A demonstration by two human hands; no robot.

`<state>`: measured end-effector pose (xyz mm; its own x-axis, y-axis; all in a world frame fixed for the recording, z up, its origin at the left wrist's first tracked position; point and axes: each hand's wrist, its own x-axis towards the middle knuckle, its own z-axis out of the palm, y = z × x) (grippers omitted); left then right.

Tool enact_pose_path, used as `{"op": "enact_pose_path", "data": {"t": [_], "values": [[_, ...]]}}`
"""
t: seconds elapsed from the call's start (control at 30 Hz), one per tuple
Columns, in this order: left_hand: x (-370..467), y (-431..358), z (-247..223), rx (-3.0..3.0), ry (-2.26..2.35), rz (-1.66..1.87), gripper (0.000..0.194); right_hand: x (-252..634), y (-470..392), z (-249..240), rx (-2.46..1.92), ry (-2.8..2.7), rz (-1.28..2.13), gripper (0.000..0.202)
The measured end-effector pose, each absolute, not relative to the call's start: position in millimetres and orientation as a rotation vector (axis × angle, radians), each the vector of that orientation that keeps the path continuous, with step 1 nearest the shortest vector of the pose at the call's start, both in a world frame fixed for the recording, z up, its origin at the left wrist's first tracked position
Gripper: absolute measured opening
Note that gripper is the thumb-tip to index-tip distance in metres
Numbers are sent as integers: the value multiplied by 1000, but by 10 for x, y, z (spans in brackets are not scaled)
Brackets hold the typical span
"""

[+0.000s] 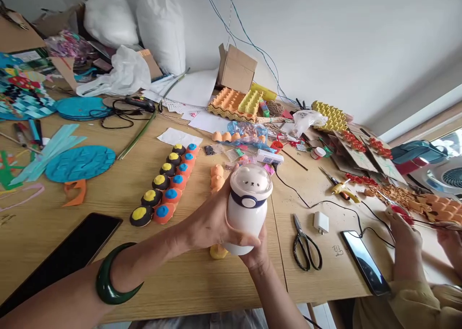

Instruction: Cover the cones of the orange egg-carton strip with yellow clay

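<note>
A white, rounded bottle (245,218) with a clear domed lid, a small bear face and a dark blue band stands upright in the air over the table's front part. My left hand (209,225), a green bangle on its wrist, wraps around the bottle's left side with the thumb across the lower front. From the right and behind, my right hand (258,254) holds the bottle too, its fingers mostly hidden. Behind and below the bottle, orange egg-carton cups (217,175) show in part. Left of them lie painted egg-carton strips (168,184) in black, orange, yellow and blue.
Scissors (306,244), a white charger (321,222) and a phone (366,261) lie to the right. A black tablet-like slab (68,256) is at front left. A co-worker's hands (406,237) hold red material at far right. A glue gun (339,188) and cables lie behind.
</note>
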<state>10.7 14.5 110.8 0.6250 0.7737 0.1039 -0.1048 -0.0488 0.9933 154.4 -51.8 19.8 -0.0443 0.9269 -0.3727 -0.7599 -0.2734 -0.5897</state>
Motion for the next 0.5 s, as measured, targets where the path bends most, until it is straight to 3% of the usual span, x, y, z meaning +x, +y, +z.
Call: {"op": "enact_pose_path", "data": {"t": [0.07, 0.17, 0.27, 0.4, 0.5], "values": [[86, 77, 1103, 1374, 601, 771, 128, 1537, -569, 152, -806, -277, 1694, 57], [59, 1, 1108, 1221, 612, 811, 127, 1511, -636, 105, -754, -334, 1779, 61], [23, -42, 1126, 1199, 596, 812, 111, 1491, -697, 99, -743, -382, 1791, 57], [-44, -84, 1147, 1227, 502, 735, 72, 1464, -765, 142, -714, -435, 1820, 59], [-79, -135, 1154, 1236, 512, 768, 60, 1429, -805, 165, -750, -475, 1823, 62]]}}
